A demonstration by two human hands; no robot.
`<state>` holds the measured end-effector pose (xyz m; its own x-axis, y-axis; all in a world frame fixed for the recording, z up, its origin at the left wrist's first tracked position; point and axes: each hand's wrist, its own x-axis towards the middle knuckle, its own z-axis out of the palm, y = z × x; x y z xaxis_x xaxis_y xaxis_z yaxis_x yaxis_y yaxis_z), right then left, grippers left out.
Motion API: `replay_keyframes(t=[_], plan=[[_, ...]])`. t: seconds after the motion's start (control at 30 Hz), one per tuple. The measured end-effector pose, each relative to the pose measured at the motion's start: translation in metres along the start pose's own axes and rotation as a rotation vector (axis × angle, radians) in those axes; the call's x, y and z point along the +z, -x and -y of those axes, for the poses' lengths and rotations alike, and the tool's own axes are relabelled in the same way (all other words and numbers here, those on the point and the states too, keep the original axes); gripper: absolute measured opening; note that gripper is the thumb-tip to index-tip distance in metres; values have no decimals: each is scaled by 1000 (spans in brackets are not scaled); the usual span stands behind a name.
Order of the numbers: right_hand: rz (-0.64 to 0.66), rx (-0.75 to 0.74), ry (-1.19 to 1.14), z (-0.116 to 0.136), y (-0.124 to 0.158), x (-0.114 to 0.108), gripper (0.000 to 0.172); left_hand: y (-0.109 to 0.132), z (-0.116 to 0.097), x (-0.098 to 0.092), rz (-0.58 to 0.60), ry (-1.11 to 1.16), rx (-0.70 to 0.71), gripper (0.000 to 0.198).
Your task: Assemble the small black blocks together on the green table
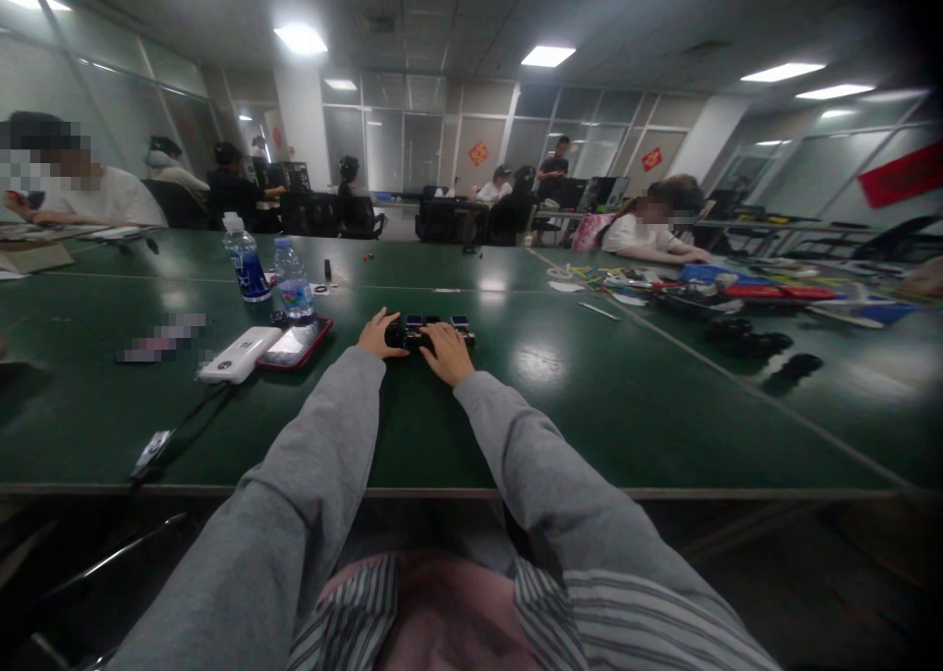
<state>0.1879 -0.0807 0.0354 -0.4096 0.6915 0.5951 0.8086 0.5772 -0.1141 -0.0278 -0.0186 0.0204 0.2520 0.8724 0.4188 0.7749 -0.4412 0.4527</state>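
A black device (433,321) lies on the green table in front of me, with small dark-blue shiny panels on its far side. Its exact kind cannot be made out. At its left end, my left hand (378,335) is curved around a round black part (396,333), thumb on the near side and fingers on the far side. My right hand (446,351) rests over the middle of the device, its fingers bent across the top and the thumb at the near edge. Both hands cover part of it.
Left on the green table (589,406) stand two water bottles (247,263), near a white power bank (240,354) with a cable and a red-edged phone (296,343). Right lie a pen (599,311), tangled cables (611,280) and black objects (748,339). Several people sit beyond.
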Motion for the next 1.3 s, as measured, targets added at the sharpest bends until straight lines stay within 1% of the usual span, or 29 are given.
replay_keyframes(t=[0.1,0.2,0.3,0.37,0.43,0.67,0.93,1.03,1.1,1.2,1.3], plan=[[7,56,4,-5,-1,-2,41,4,-15,-9,4,-71,-10,89],[88,63,38,-12,0,0,51,7,-28,-14,7,-132,-10,73],[158,37,85,-17,2,3,56,10,-38,-14,6,-194,18,55],[169,30,96,-19,3,5,57,12,-42,-12,-2,-226,39,46],[165,33,98,-21,2,7,56,13,-44,-10,-14,-244,59,41],[129,37,85,-24,0,13,54,14,-47,-6,-44,-249,85,39],[102,39,86,-25,3,15,54,13,-43,-3,-58,-155,80,38],[98,46,92,-23,3,16,54,13,-45,-2,-61,-152,78,40],[112,56,89,-23,2,14,53,13,-46,-3,-70,-130,67,45],[136,72,76,-29,-1,2,61,11,-47,-7,-118,-65,18,59],[138,145,64,-50,-2,-14,79,7,-37,-12,-177,-2,-38,69]])
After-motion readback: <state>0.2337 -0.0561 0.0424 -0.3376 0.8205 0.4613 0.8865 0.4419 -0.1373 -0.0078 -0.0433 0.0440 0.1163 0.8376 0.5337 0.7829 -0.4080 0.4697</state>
